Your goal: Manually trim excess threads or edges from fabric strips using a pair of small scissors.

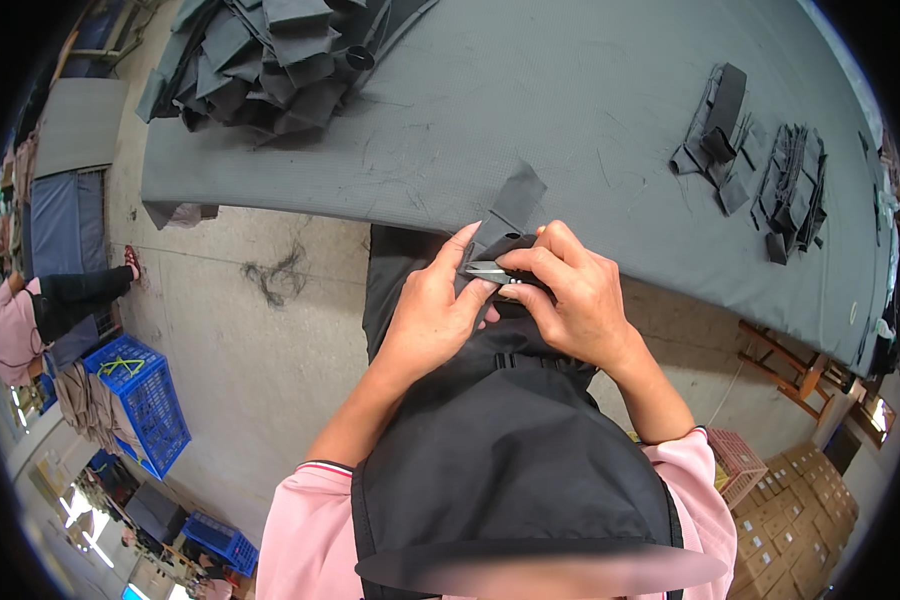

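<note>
Brown cardboard boxes (805, 500) are stacked on the floor at the near right, just beside a pink crate (735, 462). No labels, signs or screens can be made out.

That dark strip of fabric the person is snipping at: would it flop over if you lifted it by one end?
Probably. The dark strip already bends limply over the table edge. It looks thin and flat, so likely light. Both hands, left hand and right hand, pinch it, suggesting it won't hold shape alone.
</note>
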Demonstrator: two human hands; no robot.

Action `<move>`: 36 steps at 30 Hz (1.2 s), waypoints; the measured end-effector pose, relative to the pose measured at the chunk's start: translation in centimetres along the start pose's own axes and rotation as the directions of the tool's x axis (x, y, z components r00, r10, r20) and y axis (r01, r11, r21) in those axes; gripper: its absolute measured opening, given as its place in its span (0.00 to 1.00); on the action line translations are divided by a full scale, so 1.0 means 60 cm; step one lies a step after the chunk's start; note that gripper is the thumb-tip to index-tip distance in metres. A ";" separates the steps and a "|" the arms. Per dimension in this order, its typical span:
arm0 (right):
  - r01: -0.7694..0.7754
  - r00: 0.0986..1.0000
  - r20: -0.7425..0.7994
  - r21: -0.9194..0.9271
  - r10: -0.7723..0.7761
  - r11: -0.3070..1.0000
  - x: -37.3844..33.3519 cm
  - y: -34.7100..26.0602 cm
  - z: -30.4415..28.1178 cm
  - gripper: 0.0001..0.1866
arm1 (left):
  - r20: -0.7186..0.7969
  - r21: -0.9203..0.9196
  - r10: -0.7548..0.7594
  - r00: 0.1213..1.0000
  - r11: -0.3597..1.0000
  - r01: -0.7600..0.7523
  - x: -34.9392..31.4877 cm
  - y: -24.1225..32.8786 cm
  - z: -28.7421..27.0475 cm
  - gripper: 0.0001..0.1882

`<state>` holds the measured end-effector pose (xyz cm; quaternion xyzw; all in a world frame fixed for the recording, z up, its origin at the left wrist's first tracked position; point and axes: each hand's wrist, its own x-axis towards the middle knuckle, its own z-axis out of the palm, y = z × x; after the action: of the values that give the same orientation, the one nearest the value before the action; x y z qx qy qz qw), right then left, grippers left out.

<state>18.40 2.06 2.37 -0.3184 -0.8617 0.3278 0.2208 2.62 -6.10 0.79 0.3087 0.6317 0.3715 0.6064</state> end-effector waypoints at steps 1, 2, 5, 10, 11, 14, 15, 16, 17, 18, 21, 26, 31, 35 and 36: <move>0.045 0.999 -0.013 -0.019 -0.046 0.999 0.001 0.001 0.000 0.13 | 0.008 0.019 -0.002 1.000 1.000 0.001 0.000 0.003 -0.001 0.28; 0.044 0.999 -0.013 -0.019 -0.045 0.999 -0.001 0.002 0.000 0.13 | 0.016 0.038 -0.003 1.000 0.999 0.002 -0.001 0.005 -0.002 0.28; 0.122 0.992 -0.018 -0.090 -0.124 0.988 -0.011 0.009 -0.004 0.13 | 0.028 0.016 -0.004 1.000 1.000 0.004 0.000 0.004 -0.002 0.28; -0.070 0.974 -0.204 0.127 0.095 0.989 -0.024 -0.002 -0.023 0.13 | 0.038 -0.061 -0.056 0.998 0.996 0.058 0.001 0.010 -0.003 0.26; -0.147 0.941 -0.272 0.199 0.199 0.969 -0.024 -0.004 -0.028 0.12 | 0.048 -0.122 -0.053 0.997 0.991 0.058 0.000 0.014 -0.001 0.26; -0.219 0.914 -0.272 0.295 0.302 0.930 -0.009 0.034 -0.001 0.11 | 0.100 -0.302 -0.003 0.995 0.953 0.033 0.005 0.012 -0.004 0.28; -0.195 0.923 -0.288 0.223 0.255 0.955 -0.010 0.034 -0.001 0.11 | 0.109 -0.298 0.004 0.994 0.954 0.029 0.003 0.017 -0.004 0.28; -0.211 0.929 -0.284 0.124 0.238 0.970 -0.013 0.020 -0.006 0.11 | 0.121 -0.339 0.013 0.993 0.940 0.029 -0.003 0.022 -0.004 0.29; -0.134 0.930 -0.336 0.072 0.151 0.988 -0.016 0.023 0.001 0.13 | 0.132 -0.380 0.022 0.991 0.924 0.030 -0.005 0.026 -0.005 0.30; -0.111 0.931 -0.344 0.057 0.123 0.992 -0.014 0.024 0.004 0.14 | 0.148 -0.405 0.039 0.988 0.914 0.024 -0.002 0.021 -0.005 0.31; -0.039 0.937 -0.347 -0.018 0.030 0.999 -0.007 0.024 0.011 0.17 | 0.142 -0.387 0.026 0.990 0.922 0.031 -0.005 0.019 -0.001 0.31; 0.050 0.947 -0.312 -0.091 -0.076 0.995 -0.003 0.027 0.018 0.19 | 0.139 -0.380 0.015 0.990 0.924 0.040 -0.004 0.020 0.004 0.31; 0.022 0.940 -0.337 -0.113 -0.060 0.993 -0.003 0.021 0.024 0.19 | 0.144 -0.390 0.009 0.990 0.920 0.048 -0.005 0.014 0.006 0.32; -0.005 0.937 -0.345 -0.152 -0.049 0.988 -0.006 0.018 0.029 0.18 | 0.128 -0.379 0.008 0.992 0.924 0.041 -0.006 0.013 0.007 0.32; -0.006 0.937 -0.346 -0.153 -0.048 0.988 -0.006 0.017 0.030 0.18 | 0.120 -0.389 0.017 0.993 0.921 0.031 -0.006 0.011 0.008 0.31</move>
<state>17.99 1.63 0.33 -0.3779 -0.8348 0.1971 0.3486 3.08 -5.99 1.53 0.2013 0.5080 0.4683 0.6943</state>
